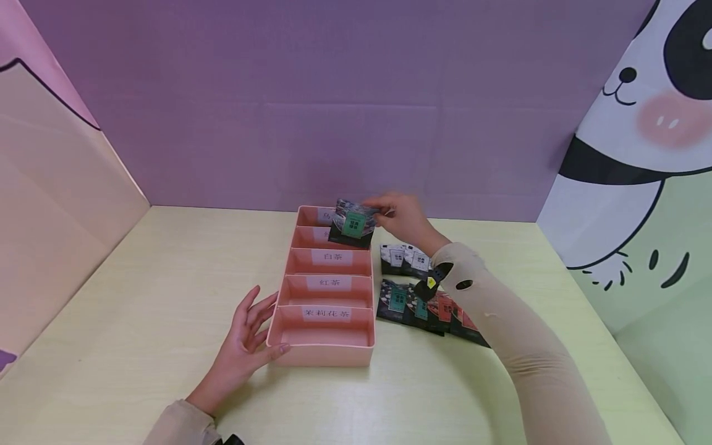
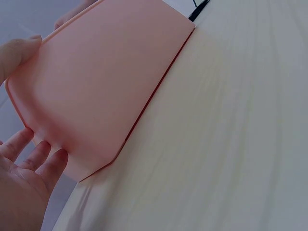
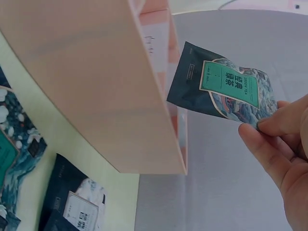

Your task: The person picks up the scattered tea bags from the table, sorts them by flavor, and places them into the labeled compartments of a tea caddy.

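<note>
In the head view, a pink divided storage box (image 1: 328, 356) stands on the table, its several compartments labelled in Chinese. My right hand (image 1: 405, 216) pinches the edge of a dark tea sachet (image 1: 353, 225) with a green label. The sachet is above the box's two rear compartments; in the right wrist view its label (image 3: 230, 83) reads green tea. My left hand (image 1: 243, 346) rests at the box's near left corner. In the left wrist view, the thumb (image 2: 19, 53) lies on the rim and spread fingertips touch the outer wall (image 2: 101, 82).
Right of the box lie white-labelled sachets (image 1: 394, 258), green-labelled sachets (image 1: 396, 299) and red-labelled sachets (image 1: 444, 309), overlapping and partly hidden by the right forearm. A purple wall (image 1: 345, 123) closes the table's back; printed panels flank both sides.
</note>
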Motion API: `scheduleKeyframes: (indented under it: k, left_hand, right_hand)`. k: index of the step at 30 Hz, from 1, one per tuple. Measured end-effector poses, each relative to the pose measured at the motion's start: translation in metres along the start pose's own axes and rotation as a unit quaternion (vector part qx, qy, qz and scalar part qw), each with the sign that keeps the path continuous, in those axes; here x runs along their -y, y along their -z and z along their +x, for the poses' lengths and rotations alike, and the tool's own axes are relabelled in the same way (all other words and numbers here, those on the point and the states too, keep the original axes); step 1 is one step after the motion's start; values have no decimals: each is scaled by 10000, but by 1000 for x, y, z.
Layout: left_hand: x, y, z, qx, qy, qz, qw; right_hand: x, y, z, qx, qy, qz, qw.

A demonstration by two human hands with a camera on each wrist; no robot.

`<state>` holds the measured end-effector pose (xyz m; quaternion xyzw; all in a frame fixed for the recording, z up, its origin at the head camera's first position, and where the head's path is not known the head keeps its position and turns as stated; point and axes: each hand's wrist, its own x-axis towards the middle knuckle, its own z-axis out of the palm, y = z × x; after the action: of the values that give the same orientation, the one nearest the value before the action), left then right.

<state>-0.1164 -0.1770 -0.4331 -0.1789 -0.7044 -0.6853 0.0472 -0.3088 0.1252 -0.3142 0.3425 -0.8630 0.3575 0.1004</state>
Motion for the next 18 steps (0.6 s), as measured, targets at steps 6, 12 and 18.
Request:
scheduleKeyframes:
  k: [6,12,18]
  left_hand:
    - [0,1,0,-30,56,10,10000]
    - [-1,1,0,-15,106,46,9999]
    - [0,2,0,-30,63,62,10000]
  right_hand:
    - [-2,-11,-1,270,333,-301,9986]
    - [1,-13,-5,321,172,-232,9991]
    - [2,-10,-1,-178,523,-325,9979]
